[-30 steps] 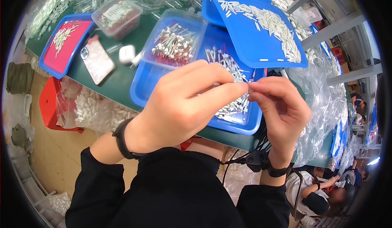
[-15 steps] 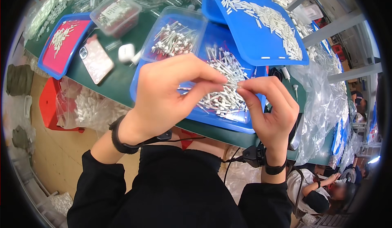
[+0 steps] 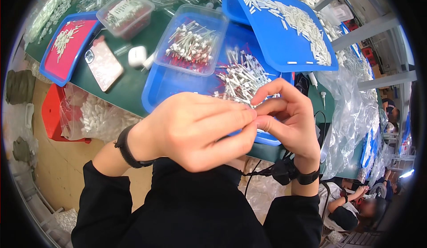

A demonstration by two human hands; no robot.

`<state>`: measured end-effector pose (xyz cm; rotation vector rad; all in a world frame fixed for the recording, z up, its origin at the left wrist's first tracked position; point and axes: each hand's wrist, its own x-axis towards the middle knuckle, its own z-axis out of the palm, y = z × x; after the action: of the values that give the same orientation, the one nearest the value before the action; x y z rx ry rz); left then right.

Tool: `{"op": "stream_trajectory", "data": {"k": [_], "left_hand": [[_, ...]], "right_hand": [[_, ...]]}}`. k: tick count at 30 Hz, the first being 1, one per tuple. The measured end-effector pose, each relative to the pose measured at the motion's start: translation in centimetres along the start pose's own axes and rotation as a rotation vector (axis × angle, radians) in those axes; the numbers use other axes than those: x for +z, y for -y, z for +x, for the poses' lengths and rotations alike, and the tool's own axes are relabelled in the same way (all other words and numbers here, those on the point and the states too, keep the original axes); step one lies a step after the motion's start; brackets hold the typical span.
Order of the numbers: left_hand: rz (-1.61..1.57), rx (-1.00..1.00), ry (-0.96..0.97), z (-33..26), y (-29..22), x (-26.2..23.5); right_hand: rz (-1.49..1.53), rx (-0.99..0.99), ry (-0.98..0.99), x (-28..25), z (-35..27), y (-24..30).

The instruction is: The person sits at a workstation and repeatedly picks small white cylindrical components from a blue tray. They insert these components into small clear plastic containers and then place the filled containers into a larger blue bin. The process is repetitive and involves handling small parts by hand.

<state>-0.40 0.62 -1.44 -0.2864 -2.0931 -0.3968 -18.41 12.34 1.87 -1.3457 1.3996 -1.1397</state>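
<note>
My left hand (image 3: 204,130) and my right hand (image 3: 289,119) meet fingertip to fingertip over the near edge of a blue tray (image 3: 153,90). Both are pinched closed; whatever sits between the fingers is hidden or too small to name. Just beyond them lies a heap of thin white stick-like parts (image 3: 244,77), some with reddish bits, partly covered by my hands. A see-through plastic box (image 3: 191,43) of similar white-headed parts rests at the tray's far left.
A tilted blue tray (image 3: 271,39) of short white tubes stands at the back right. Further left are a lidded box (image 3: 126,14), a phone (image 3: 103,66), a white earphone case (image 3: 137,56) and a pink-lined tray (image 3: 53,63). Plastic bags (image 3: 351,114) line the right; a person sits beyond.
Both hands have come nearer to me and closed together at the fingertips. My left hand has turned, its back now uppermost, uncovering more of the see-through box.
</note>
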Motion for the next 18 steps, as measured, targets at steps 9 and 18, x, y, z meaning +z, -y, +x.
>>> {"op": "stream_trajectory", "data": {"k": [9, 18], "left_hand": [[0.037, -0.467, 0.069, 0.9, 4.6, -2.8], [0.913, -0.641, 0.595, -3.1, 11.1, -1.4]], "right_hand": [[-0.645, -0.2, -0.229, -0.7, 2.0, 0.0], [-0.881, -0.167, -0.334, -9.7, 10.7, -1.3]]}}
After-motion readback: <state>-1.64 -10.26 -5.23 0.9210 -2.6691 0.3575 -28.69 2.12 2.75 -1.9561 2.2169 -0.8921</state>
